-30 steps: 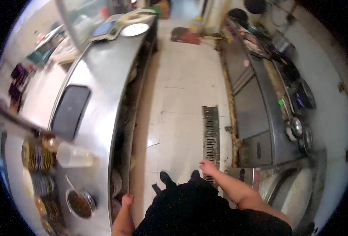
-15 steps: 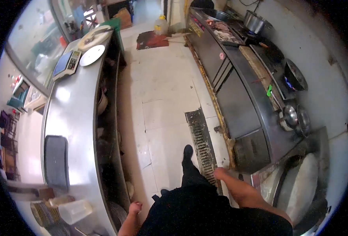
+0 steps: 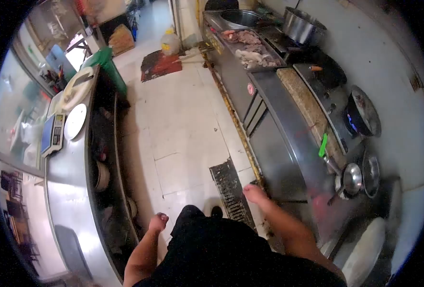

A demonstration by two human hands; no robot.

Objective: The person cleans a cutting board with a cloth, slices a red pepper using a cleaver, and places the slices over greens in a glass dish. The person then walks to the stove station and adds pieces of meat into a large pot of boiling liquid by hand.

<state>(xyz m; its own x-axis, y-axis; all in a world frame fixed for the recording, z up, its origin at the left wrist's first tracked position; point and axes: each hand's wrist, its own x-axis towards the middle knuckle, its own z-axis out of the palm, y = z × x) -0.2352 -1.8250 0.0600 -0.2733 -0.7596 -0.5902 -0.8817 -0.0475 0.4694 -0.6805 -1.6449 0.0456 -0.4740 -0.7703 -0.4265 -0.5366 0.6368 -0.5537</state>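
Note:
My left hand point(image 3: 159, 222) hangs over the tiled floor beside the left steel counter point(image 3: 78, 186). Its fingers are curled in, and nothing shows in them. Out in front of me, my right hand point(image 3: 254, 193) is also curled closed above the floor, near the drain grate point(image 3: 236, 196) and the steel stove front point(image 3: 279, 158). No object shows in this hand, and neither hand touches anything.
On the right stand a tray of raw meat point(image 3: 252, 50), a steel pot point(image 3: 304, 28), a wok over a blue flame point(image 3: 365, 112) and a ladle point(image 3: 351, 179). A scale point(image 3: 53, 134) and white plate point(image 3: 75, 122) sit left. A plastic jug point(image 3: 169, 43) stands ahead.
I have stepped forward along the aisle, so the counters and stove appear closer. Both hands have swung up and further into view, still curled.

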